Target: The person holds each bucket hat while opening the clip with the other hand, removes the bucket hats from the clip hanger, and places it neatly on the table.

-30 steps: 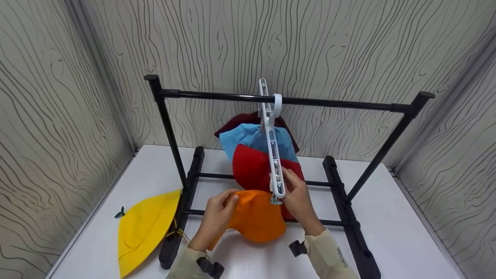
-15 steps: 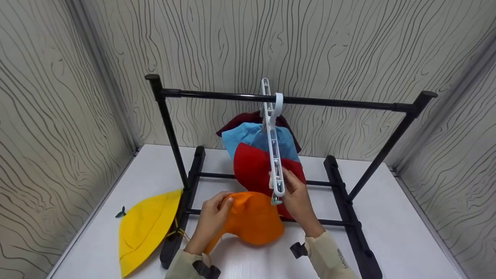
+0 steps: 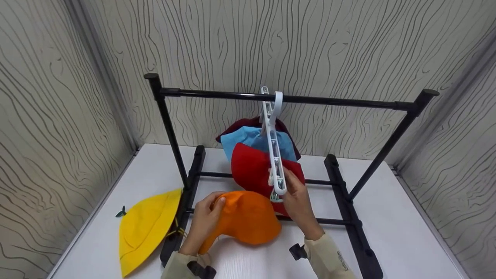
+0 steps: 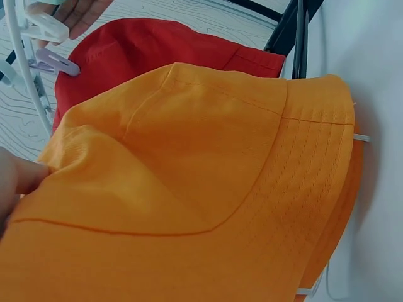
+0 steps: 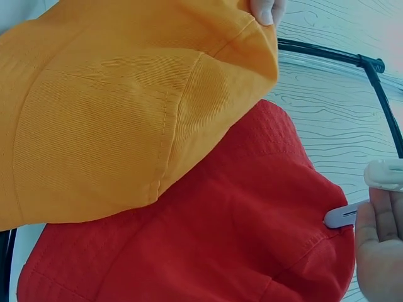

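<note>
My left hand point(image 3: 205, 219) pinches the edge of an orange bucket hat point(image 3: 252, 221) between thumb and fingers, low in front of the rack. A white clip hanger point(image 3: 277, 166) hooks over the rack's bar, pointing front to back. At its near end my right hand point(image 3: 299, 199) holds a white clip point(image 5: 384, 174), its thumb mostly hidden. Just behind the orange hat, a red hat point(image 3: 252, 166) hangs from a pale clip point(image 5: 343, 216). Light blue point(image 3: 238, 139) and maroon hats point(image 3: 234, 124) hang farther back. A loose clip point(image 3: 276, 197) dangles at the hanger's front tip.
The black rack point(image 3: 217, 94) spans the white table point(image 3: 155, 166), its feet to either side and two low crossbars between them. At the left foot lies a yellow hat point(image 3: 145, 228) with a green leaf on top. Wood-patterned walls point(image 3: 329, 46) close in the back and sides.
My left hand and the orange hat have shifted left, away from the hanger's end. The hanger's far end has dipped while its near end has risen slightly in my right hand.
</note>
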Tool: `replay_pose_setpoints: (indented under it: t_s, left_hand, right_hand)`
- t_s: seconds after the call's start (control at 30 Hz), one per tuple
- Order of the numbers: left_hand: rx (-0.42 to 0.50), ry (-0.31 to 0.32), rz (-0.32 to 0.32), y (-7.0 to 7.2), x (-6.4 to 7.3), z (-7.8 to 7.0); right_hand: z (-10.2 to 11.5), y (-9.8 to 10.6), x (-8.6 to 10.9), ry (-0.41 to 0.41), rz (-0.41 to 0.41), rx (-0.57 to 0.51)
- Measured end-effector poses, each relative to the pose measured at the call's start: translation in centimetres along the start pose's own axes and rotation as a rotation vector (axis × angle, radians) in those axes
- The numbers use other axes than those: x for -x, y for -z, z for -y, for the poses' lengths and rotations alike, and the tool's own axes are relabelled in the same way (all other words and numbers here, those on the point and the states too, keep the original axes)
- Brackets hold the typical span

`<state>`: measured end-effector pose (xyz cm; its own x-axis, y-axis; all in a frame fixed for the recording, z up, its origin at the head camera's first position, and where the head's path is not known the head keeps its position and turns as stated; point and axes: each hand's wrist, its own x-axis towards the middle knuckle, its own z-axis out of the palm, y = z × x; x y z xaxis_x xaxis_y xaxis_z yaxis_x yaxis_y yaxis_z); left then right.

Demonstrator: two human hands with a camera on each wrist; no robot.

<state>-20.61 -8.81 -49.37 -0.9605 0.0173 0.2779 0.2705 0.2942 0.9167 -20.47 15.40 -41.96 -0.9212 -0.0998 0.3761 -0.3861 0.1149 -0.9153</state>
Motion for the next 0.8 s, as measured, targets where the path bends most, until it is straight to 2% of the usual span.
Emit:
replay_pose_setpoints:
  t_s: [0.23,0.37,0.47,0.57,0.8]
  left_hand:
    - [0.025,0.041,-0.020,0.5,0.2,0.5]
    - [0.022,0.014,-0.046,0.7,0.2,0.8]
    - [0.007,-0.016,-0.070,0.8,0.2,1.0]
    - [0.001,-0.014,-0.083,0.9,0.2,1.1]
    - [-0.019,0.052,-0.100,1.5,0.2,1.5]
  right_hand:
    - [-0.3,0.0,0.2,-0.031,-0.009,0.008]
    - [-0.8,0.0,0.4,-0.026,-0.022,0.072]
    - [-1.1,0.0,0.5,-0.057,-0.038,0.115]
    - [-1.2,0.0,0.6,-0.094,-0.039,0.113]
    - [-1.5,0.1,1.0,-0.103,-0.029,0.146]
